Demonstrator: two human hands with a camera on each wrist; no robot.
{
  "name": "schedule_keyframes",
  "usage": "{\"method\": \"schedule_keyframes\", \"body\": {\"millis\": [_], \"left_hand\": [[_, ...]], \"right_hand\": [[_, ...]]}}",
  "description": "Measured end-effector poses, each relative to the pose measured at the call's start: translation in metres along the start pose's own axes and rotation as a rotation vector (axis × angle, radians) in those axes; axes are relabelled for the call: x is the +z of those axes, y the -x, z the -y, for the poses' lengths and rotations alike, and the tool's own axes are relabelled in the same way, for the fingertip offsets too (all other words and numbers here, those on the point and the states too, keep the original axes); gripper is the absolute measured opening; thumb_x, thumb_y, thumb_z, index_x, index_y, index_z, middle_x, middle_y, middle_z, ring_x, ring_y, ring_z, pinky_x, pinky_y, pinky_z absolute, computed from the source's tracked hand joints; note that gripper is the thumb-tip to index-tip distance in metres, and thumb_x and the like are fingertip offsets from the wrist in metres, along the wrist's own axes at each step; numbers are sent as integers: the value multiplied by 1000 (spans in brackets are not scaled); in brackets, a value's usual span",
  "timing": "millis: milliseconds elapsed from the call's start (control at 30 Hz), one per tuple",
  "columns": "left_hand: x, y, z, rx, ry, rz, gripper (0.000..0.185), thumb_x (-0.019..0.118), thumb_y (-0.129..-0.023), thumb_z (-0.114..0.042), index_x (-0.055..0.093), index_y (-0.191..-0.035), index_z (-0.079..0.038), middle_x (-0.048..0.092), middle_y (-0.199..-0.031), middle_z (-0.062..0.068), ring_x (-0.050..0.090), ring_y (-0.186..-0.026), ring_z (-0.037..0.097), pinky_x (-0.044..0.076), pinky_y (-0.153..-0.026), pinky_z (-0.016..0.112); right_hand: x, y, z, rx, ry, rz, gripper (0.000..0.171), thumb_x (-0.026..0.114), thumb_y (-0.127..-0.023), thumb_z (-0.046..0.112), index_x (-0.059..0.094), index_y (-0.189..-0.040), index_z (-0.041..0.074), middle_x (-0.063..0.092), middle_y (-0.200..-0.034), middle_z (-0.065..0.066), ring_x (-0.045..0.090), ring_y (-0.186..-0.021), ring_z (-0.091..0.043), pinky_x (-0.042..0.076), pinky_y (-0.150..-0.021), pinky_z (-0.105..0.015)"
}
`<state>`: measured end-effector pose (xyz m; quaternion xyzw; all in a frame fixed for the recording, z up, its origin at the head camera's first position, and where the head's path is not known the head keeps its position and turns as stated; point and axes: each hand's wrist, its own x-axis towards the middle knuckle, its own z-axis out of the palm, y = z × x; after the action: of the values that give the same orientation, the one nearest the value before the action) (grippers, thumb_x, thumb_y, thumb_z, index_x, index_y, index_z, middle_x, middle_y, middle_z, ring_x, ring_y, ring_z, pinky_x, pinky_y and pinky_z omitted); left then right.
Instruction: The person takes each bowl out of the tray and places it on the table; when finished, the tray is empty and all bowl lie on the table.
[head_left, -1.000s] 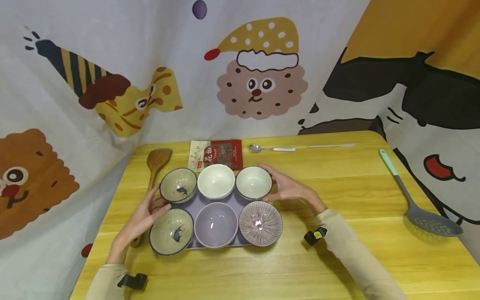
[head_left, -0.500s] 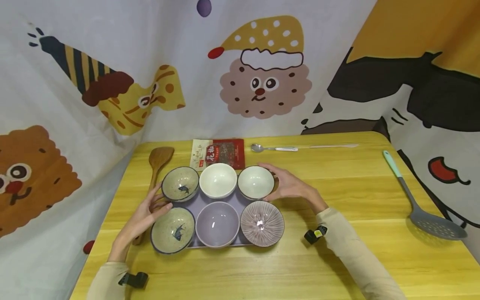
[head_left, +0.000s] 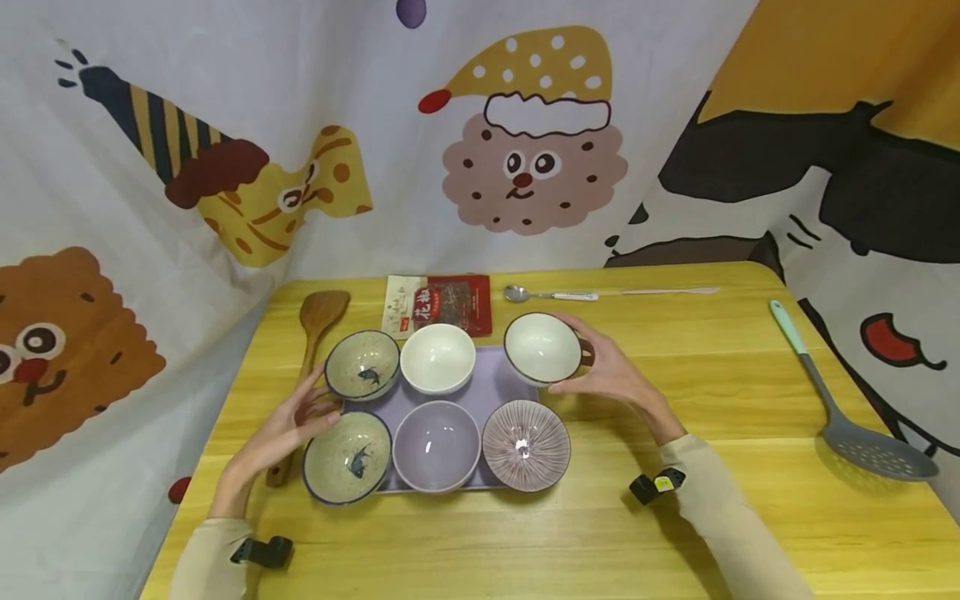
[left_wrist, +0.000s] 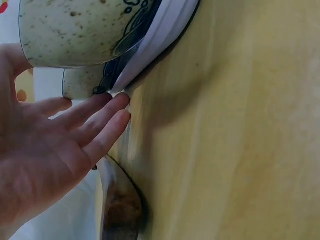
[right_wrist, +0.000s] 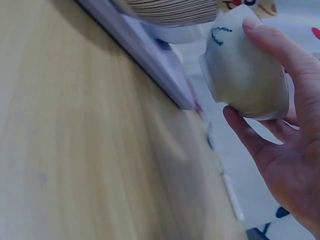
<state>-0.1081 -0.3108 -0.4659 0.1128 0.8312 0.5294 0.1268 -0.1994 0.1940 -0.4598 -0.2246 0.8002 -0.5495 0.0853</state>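
Observation:
My right hand (head_left: 618, 375) grips a white dark-rimmed bowl (head_left: 542, 348) by its right side and holds it raised and tilted. In the right wrist view, the thumb lies along its pale wall (right_wrist: 247, 75) and fingers reach round its base. My left hand (head_left: 288, 429) has its fingers extended beside two speckled fish-pattern bowls, the far one (head_left: 352, 358) and the near one (head_left: 337, 471). Its fingertips (left_wrist: 120, 117) are right at the edge of the lilac tray (head_left: 491, 367). A cream bowl (head_left: 438, 358), a lilac bowl (head_left: 437, 446) and a striped bowl (head_left: 527, 446) also stand there.
A wooden spatula (head_left: 322, 312) lies left of the tray. Behind stand a red seasoning packet (head_left: 450, 304), a small spoon (head_left: 551, 295) and a thin pale stick (head_left: 671, 291). On the far right is a slotted turner (head_left: 873, 446). A printed cloth (head_left: 390, 233) hangs behind the table.
My right hand has lifted the white dark-rimmed bowl off the tray's back right corner and moved it up and right. My left hand has stayed beside the fish-pattern bowls.

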Motion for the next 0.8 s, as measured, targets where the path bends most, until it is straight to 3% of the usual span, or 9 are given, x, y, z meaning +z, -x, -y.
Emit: {"method": "schedule_keyframes", "body": {"millis": [267, 533, 800], "left_hand": [[0, 1, -5, -5, 28, 2, 88, 59, -101, -12, -4, -163, -12, 29, -155, 39, 40, -136, 58, 46, -93, 14], [0, 0, -4, 5, 39, 15, 89, 59, -101, -11, -4, -163, -12, 28, -155, 40, 40, -135, 59, 47, -93, 15], [-1, -1, -2, 19, 31, 44, 86, 57, -102, -12, -3, -164, -12, 27, -156, 39, 39, -135, 59, 47, -95, 18]], "right_hand": [[-25, 27, 8, -48, 41, -147, 110, 93, -66, 3, 35, -158, 18, 44, -153, -17, 59, -123, -39, 56, -87, -22], [-47, 56, 6, -22, 95, -267, 110, 92, -67, -2, 34, -159, 17, 40, -155, -18, 59, -117, -5, 55, -85, -17], [-69, 83, 2, 36, 133, -318, 109, 89, -70, -3, 32, -159, 21, 33, -160, -14, 55, -116, 5, 53, -84, -13]]}}
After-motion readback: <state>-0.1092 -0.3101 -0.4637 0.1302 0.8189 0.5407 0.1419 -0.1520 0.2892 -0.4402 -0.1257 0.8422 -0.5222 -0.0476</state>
